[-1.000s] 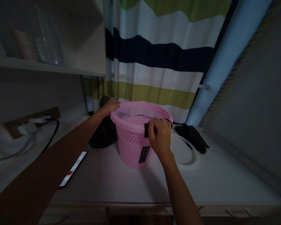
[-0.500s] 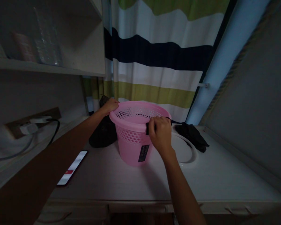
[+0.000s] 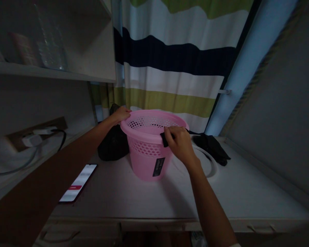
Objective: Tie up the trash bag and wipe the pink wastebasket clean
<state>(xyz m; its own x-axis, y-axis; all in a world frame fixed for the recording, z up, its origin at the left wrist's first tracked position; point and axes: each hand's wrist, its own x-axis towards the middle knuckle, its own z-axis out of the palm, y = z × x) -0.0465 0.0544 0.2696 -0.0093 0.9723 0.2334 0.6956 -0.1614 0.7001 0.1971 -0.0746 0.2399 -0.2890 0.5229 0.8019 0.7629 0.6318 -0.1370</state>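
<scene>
A pink plastic basket (image 3: pixel 144 161) with a holed upper band and a dark label stands upright on the white desk. My left hand (image 3: pixel 121 114) grips its rim at the left. At the front right of the rim, my right hand (image 3: pixel 179 139) is closed on a piece of black material (image 3: pixel 166 140) that lies against the rim. A white ring (image 3: pixel 211 164) lies on the desk to the right, partly behind my right arm. Behind it is a crumpled black bag (image 3: pixel 212 148). Another black bag (image 3: pixel 113 144) sits left of the basket.
A lit phone (image 3: pixel 78 183) lies at the front left of the desk (image 3: pixel 134 202). Plugs and cables (image 3: pixel 32 140) are at the left wall, under a shelf (image 3: pixel 67 73) with a bottle. A striped curtain (image 3: pixel 170 82) hangs behind.
My right hand has shifted slightly to the right along the rim, and the black material under it has tilted. My left hand still holds the rim.
</scene>
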